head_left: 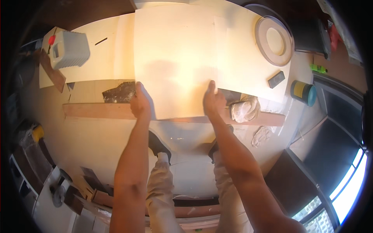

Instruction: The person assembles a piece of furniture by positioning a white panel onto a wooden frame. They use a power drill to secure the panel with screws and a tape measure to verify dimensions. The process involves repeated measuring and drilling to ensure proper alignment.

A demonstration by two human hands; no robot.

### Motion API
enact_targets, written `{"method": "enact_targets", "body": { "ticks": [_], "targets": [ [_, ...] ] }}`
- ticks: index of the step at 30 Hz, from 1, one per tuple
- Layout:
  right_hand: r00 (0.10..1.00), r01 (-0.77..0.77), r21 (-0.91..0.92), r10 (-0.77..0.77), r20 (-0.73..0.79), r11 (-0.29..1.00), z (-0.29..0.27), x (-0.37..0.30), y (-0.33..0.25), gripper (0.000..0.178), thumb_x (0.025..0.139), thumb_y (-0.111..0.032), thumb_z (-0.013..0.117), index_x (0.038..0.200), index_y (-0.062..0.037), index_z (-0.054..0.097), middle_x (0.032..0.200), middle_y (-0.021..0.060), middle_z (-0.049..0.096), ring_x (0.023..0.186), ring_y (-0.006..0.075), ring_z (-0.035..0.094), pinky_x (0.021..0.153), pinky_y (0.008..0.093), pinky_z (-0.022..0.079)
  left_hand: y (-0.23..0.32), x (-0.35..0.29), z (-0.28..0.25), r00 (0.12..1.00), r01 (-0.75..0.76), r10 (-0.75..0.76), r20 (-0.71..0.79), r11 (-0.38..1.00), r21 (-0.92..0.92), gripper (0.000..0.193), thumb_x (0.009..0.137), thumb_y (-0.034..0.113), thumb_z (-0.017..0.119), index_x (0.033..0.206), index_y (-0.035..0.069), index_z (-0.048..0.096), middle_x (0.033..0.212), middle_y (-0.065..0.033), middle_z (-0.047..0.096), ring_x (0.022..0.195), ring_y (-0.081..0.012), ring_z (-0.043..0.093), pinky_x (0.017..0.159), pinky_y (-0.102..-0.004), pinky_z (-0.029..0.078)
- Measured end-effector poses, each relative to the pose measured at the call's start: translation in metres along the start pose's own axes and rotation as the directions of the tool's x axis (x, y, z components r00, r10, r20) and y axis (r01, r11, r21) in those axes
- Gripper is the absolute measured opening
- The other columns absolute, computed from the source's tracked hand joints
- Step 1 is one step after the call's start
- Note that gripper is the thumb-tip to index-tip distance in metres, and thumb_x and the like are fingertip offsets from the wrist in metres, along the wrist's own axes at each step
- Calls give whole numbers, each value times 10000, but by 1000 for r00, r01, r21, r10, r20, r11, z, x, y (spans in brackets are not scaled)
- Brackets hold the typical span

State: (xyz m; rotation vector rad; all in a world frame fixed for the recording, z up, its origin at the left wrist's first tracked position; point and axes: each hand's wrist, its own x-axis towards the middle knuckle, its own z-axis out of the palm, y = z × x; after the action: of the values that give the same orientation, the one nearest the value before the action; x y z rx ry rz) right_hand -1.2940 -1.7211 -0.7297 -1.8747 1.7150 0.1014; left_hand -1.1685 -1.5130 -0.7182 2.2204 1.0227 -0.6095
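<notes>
"Left hand and right hand — what have you got?"

"On my feed both are grasping the pale panel, one at each side, close to its near end. Thumbs lie on top; the fingers underneath are hidden from me."

"And the panel?"

"Between the hands, stretching well away past them, its near edge slightly on my side."

"Anything about?"

"Just right of the right hand I see a crumpled cloth, with a dark block and a flat ring farther off that way. Away to the left hand's far left — a grey-white container."
</notes>
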Motion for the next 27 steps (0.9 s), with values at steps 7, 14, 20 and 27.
{"method": "enact_targets", "body": {
  "ticks": [7, 14, 20, 27],
  "targets": [
    [939, 336, -24, -333, 88, 941, -108, -10, 77, 737, 882, -737, 550, 849, -15, 696, 755, 255, 689, 756, 435, 672, 736, 525, 517, -168, -112, -15, 939, 138, 139, 315, 686, -714, 819, 1004, 677, 454, 1532, 51, 442, 1497, -88, 518, 1311, -225, 519, 1050, -388, 415],
    [619, 754, -98, -653, 437, 649, -152, -22, 81, 656, 875, -690, 645, 750, -47, 616, 582, 179, 633, 579, 407, 652, 570, 488, 503, -232, -178, -25, 949, 316, -118, 293, 372, -873, 870, 1018, 670, 443, 1596, 40, 279, 1579, -105, 423, 1435, -265, 407, 1205, -403, 282],
    [345, 923, -97, -693, 633, 372, -74, -51, 74, 652, 836, -692, 680, 923, -50, 755, 744, 194, 714, 774, 409, 715, 728, 497, 560, -309, -195, 5, 909, 261, -351, 224, 61, -963, 862, 997, 695, 452, 1564, 52, 359, 1597, -103, 392, 1421, -289, 414, 1194, -422, 309],
    [318, 931, -106, -632, 707, 350, 8, -58, 127, 681, 860, -712, 637, 1005, -60, 767, 741, 147, 736, 781, 371, 738, 745, 476, 583, -369, -158, 24, 779, 299, -592, 205, 64, -952, 931, 921, 710, 586, 1520, 18, 413, 1538, -103, 458, 1351, -280, 470, 1149, -417, 368]
  ]
}}
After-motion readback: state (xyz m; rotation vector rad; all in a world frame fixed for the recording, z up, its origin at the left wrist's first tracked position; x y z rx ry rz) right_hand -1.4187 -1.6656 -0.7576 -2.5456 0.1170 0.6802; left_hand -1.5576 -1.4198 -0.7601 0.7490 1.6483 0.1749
